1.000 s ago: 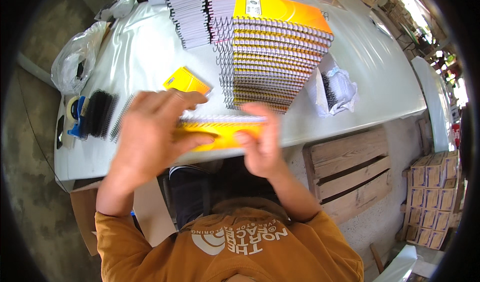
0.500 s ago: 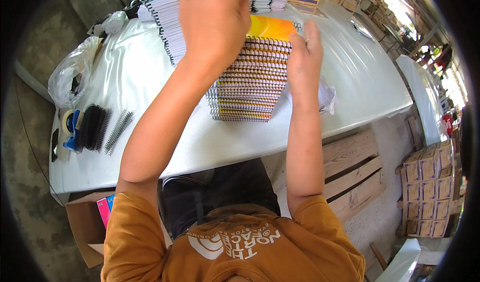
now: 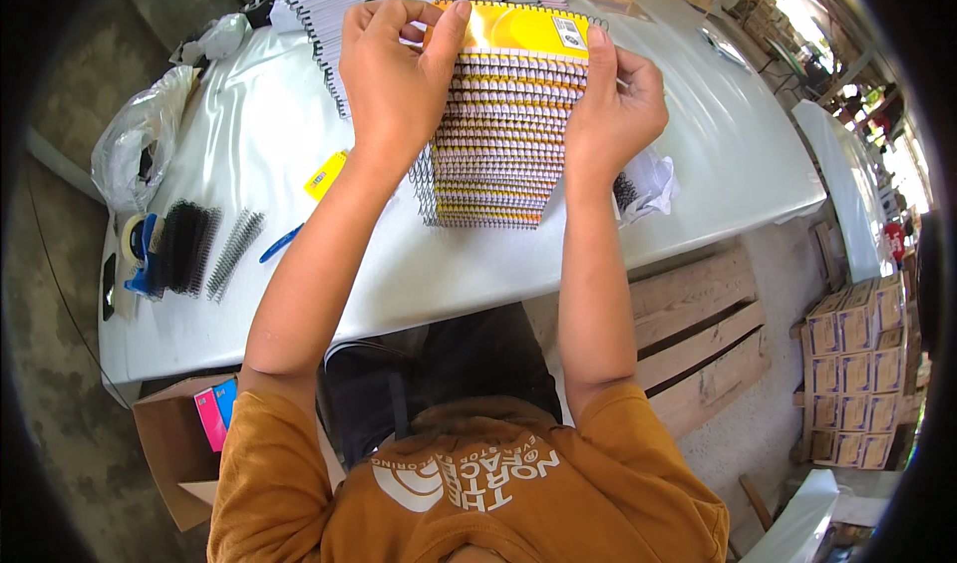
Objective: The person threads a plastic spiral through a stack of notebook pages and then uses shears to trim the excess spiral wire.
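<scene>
A tall stack of spiral-bound notebooks (image 3: 503,144) with yellow covers stands on the table in front of me, the wire bindings facing me. On top lies a yellow notebook (image 3: 518,26) with a white label at its right end and a binding along its far edge. My left hand (image 3: 399,69) pinches the left end of this notebook between thumb and curled fingers. At its right corner my right hand (image 3: 618,99) presses with the thumb, the other fingers folded beneath. Loose wire ends stick out near that corner and at the stack's lower left.
White notebook stacks (image 3: 334,39) stand behind my left hand. Loose binding coils (image 3: 189,249), a blue tape dispenser (image 3: 148,256), a blue pen (image 3: 281,243) and a yellow piece (image 3: 326,175) lie leftward. Plastic bags (image 3: 145,144) rest farther left. Cartons (image 3: 852,374) are piled at right.
My left hand has come down from its raised, blurred position onto the top notebook's left end. My right hand has turned inward, its thumb now on the right corner. The pen and yellow piece are uncovered.
</scene>
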The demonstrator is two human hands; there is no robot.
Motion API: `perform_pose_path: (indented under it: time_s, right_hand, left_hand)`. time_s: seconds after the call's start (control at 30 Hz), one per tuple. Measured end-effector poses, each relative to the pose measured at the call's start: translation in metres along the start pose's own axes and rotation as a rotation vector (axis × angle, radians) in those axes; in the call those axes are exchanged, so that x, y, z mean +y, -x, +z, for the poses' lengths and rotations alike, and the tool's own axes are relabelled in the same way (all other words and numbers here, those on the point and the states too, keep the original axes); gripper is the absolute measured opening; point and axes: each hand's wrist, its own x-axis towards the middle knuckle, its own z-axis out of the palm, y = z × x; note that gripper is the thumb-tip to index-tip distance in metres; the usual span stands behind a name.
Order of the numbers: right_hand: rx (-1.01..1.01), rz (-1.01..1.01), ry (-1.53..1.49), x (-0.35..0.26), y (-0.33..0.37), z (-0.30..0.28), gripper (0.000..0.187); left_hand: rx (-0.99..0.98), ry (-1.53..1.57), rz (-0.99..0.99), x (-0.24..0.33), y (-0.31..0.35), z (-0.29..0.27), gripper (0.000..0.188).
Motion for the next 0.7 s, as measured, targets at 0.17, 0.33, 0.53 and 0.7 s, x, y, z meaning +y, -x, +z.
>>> perform_pose_path:
  time_s: [0.17,0.33,0.53,0.7]
  right_hand:
    - [0.004,-0.045,0.012,-0.007,-0.001,-0.018,0.021]
    - [-0.217,-0.015,-0.199,-0.023,0.072,-0.059,0.018]
    - [-0.833,1.501,-0.490,-0.025,0.181,-0.092,0.034]
    - [-0.799,1.996,-0.695,-0.032,0.211,-0.098,0.046]
  left_hand:
    - [0.041,0.131,-0.103,-0.031,-0.007,-0.023,0.020]
    - [-0.920,-0.374,-0.164,-0.146,0.067,-0.080,0.045]
    - [-0.663,-0.671,0.145,-0.111,0.189,-0.094,0.030]
    - [-0.802,-0.523,0.162,-0.030,0.220,-0.127,0.032]
